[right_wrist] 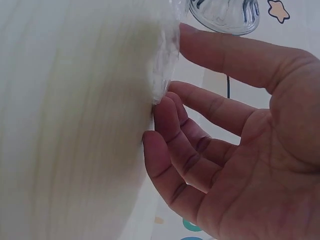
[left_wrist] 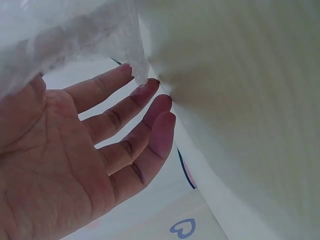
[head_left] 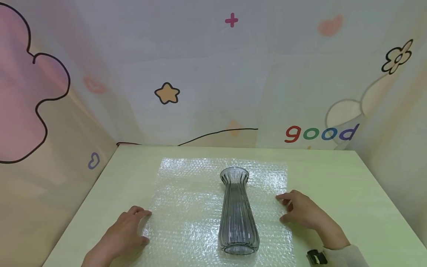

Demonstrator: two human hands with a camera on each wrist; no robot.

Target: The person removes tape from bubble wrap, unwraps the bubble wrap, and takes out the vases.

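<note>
A ribbed grey glass vase lies on its side on a sheet of bubble wrap. Its flared mouth points to the back wall, its base to the front. At the sheet's left edge is my left hand, fingers spread loosely; its fingertips touch the table by the wrap's border. Opposite, my right hand reaches the right edge with slightly bent fingers. Its thumb touches the wrap, while the other fingertips rest at the edge, apart from the thumb. The vase's round glass end shows in the right wrist view.
The pale yellow-green table extends on both sides of the wrap. A printed cloth backdrop rises behind the table and at both sides, bearing a star and the word "good".
</note>
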